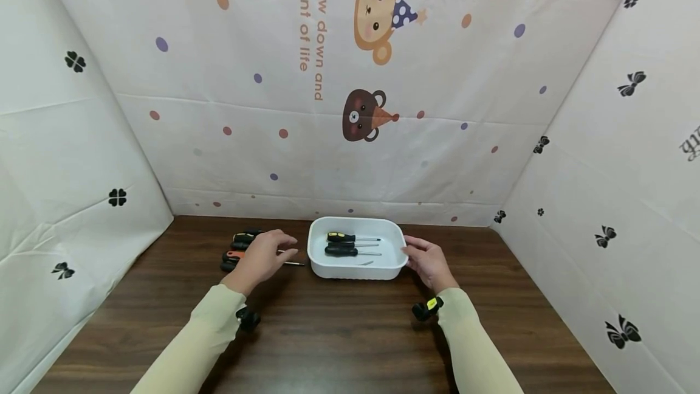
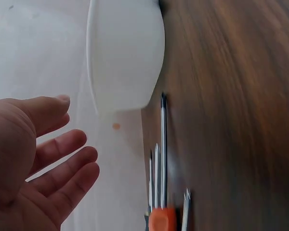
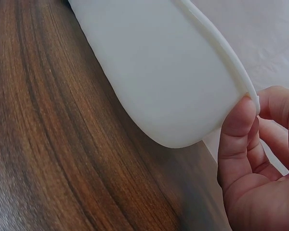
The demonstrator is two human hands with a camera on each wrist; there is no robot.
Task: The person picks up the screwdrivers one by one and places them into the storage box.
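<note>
Orange screwdriver hdl [image 2: 162, 220] cut off @ btm, L-wrist vw.

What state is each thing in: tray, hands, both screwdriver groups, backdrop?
White tray: upright, lidless
Left hand: relaxed, holding nothing
Right hand: pinching the tray's rim
Screwdrivers in tray: lying down, handles to the left
Screwdrivers beside tray: lying down, partly hidden by the left hand
Backdrop: creased
</note>
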